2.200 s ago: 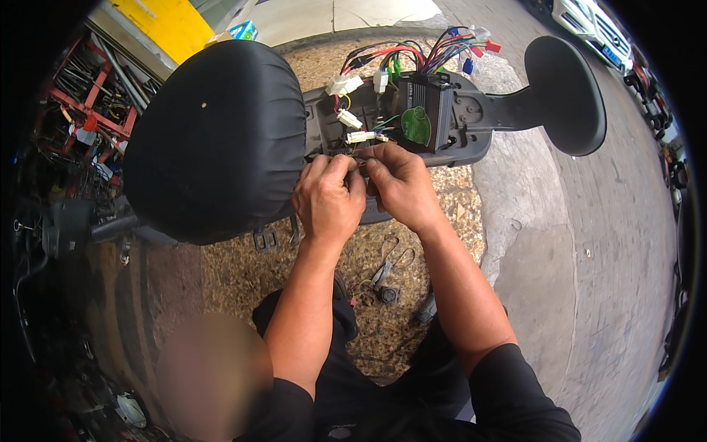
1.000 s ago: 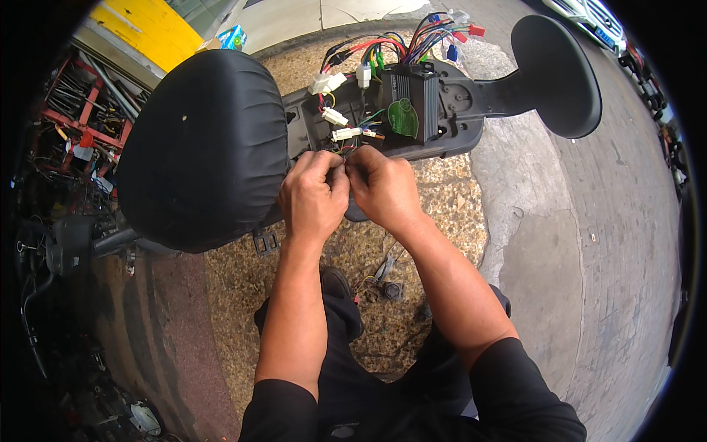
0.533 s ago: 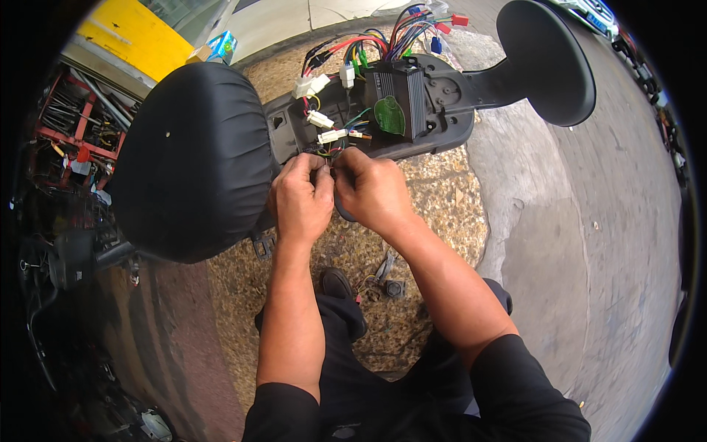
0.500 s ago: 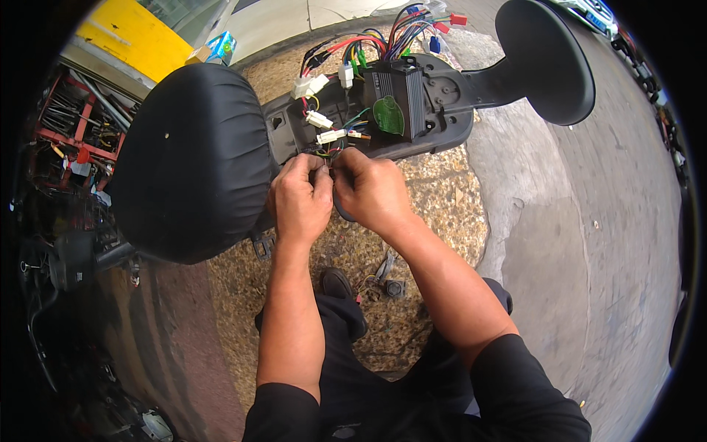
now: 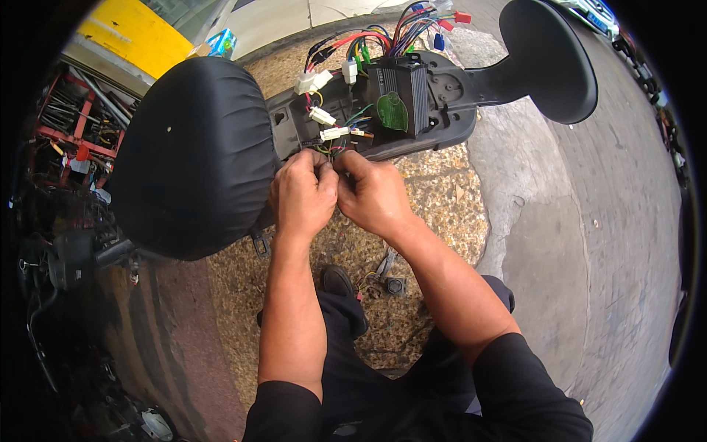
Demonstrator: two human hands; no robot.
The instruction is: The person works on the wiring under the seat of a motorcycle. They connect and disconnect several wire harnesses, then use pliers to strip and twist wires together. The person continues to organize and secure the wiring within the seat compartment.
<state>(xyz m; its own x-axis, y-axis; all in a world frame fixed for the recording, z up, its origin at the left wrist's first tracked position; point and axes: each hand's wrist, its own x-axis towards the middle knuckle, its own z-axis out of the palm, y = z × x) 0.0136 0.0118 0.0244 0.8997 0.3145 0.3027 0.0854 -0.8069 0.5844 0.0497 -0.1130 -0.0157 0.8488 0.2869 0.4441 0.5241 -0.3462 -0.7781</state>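
Observation:
My left hand and my right hand meet at the near edge of a black plastic tray. Both are closed, fingertips pinched around thin wires; the exact ends are hidden by the fingers. Just beyond them lie white plug connectors joined to coloured wires. A finned black controller box with a green sticker sits on the tray, and a bundle of coloured wires spreads from its far end. Left of my hands is a black padded seat.
A black rounded backrest sticks out at the right on an arm. On the stone ground near my shoe lies a small black part with wires. A red rack of tools and a yellow panel stand at the left.
The hands stay pinched on the wires, with my right hand's fingers shifted slightly. The view has moved a little; the seat and tray keep their arrangement.

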